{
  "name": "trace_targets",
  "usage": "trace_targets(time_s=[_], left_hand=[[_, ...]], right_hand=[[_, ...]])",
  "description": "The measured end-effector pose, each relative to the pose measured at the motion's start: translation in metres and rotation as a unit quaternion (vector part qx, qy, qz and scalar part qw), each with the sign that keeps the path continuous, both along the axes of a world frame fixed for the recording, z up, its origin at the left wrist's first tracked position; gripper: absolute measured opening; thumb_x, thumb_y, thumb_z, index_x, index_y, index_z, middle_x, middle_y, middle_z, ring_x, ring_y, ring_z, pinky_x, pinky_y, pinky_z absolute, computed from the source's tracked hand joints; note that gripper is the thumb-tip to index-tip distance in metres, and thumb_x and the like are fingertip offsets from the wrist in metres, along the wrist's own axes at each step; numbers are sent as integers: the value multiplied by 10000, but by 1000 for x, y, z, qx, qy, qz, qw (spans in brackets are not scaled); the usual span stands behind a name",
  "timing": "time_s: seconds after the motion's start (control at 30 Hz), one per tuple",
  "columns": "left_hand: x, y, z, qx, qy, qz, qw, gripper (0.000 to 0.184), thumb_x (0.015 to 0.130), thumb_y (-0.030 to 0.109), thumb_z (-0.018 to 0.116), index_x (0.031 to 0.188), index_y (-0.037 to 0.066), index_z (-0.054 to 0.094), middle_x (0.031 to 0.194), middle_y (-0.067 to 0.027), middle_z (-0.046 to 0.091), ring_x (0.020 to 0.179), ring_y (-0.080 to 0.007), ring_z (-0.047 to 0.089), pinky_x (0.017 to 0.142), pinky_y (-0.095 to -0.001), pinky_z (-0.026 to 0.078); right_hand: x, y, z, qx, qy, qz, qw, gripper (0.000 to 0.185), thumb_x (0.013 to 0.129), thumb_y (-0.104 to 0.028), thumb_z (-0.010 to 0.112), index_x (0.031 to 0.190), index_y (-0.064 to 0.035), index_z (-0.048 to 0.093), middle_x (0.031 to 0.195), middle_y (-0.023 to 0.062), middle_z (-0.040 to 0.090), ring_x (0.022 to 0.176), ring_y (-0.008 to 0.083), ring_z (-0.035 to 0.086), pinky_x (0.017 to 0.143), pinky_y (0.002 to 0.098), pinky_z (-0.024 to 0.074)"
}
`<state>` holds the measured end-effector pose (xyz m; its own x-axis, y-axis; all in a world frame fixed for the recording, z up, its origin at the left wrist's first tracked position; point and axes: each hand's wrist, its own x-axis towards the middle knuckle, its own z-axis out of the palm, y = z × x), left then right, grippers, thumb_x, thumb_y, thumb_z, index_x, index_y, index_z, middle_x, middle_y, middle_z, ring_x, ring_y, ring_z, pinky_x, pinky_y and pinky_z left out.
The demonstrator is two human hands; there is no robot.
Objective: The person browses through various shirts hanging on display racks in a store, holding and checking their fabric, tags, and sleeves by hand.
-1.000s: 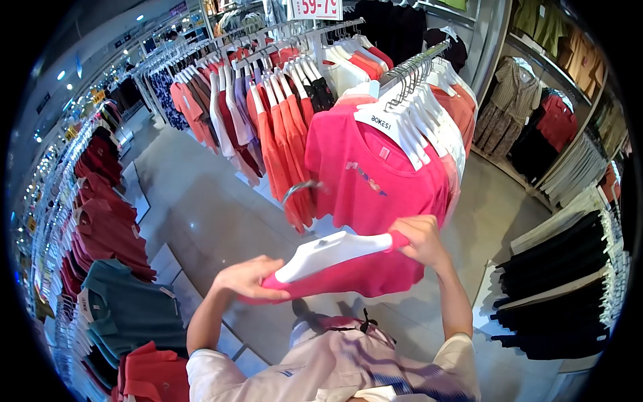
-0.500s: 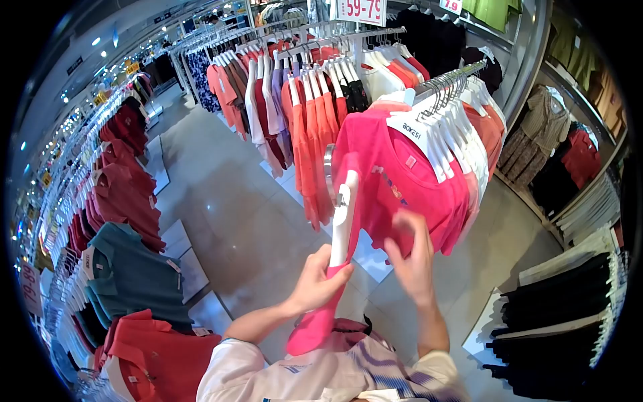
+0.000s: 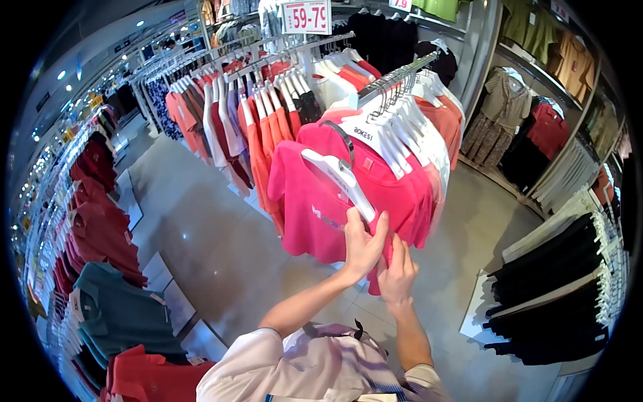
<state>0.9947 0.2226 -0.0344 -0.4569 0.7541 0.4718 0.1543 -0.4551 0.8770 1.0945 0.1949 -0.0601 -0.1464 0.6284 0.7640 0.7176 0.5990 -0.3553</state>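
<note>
A white hanger [image 3: 337, 179] with a metal hook is tilted in front of me, its lower right end in my left hand [image 3: 364, 246]. My left hand is closed round that end, thumb up, with pink cloth under it. The bright pink T-shirt [image 3: 305, 211] hangs from the hanger, lettering on its chest. Right beside it, my right hand [image 3: 398, 271] is closed with the fingers pinching pink cloth of the T-shirt near the hanger's end. Just behind, another pink T-shirt [image 3: 408, 201] hangs on the rack on a white hanger marked BOKESI [image 3: 362, 132].
A metal rack rail [image 3: 402, 75] carries several hangers with tops. Coral, white and purple tops [image 3: 258, 144] hang on the rack behind it, under a price sign [image 3: 307, 17]. Teal shirts [image 3: 127, 311] hang at left, black trousers [image 3: 542, 301] at right. Tiled floor [image 3: 194, 228] runs between.
The hanger has swung from edge-on to facing me, and the shirt has spread out. My left hand has moved right and up. My right hand has come down and closed on the cloth.
</note>
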Motion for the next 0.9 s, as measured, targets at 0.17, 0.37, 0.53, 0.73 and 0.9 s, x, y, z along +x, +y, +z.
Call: trace_targets(time_s=[0.17,0.37,0.53,0.73,0.9], left_hand=[[-16,10,19,-8,109,-134,985,322,859,222,659,935,0,440,754,-112,531,603,-199,545,549,-335,441],[-74,-3,-45,-30,210,-162,964,293,827,228,673,854,13,476,718,-124,530,610,-249,539,567,-353,442],[-134,-26,-163,-248,189,-147,939,294,839,251,662,847,7,498,653,-114,548,575,-206,539,538,-345,433],[-179,-42,-250,-371,53,-174,910,306,848,285,662,855,19,511,681,-54,556,616,-152,524,572,-314,438],[-222,7,-265,-240,18,-30,970,365,819,269,712,972,28,484,786,-42,547,702,-117,492,618,-273,432]], right_hand=[[22,43,30,-18,80,69,994,342,777,-76,692,1080,43,587,902,222,649,753,365,648,667,381,515],[43,101,55,-103,76,106,986,297,821,-121,666,1052,56,604,845,216,660,763,304,668,681,346,499],[42,128,42,-124,57,123,983,303,821,-154,682,1035,51,619,789,196,657,625,251,630,631,332,487],[35,131,26,-129,71,141,979,314,818,-144,691,1048,57,616,779,175,666,605,174,610,609,302,478],[43,137,25,-200,75,134,968,317,828,-112,675,1084,62,607,879,144,694,799,140,639,748,281,495]])
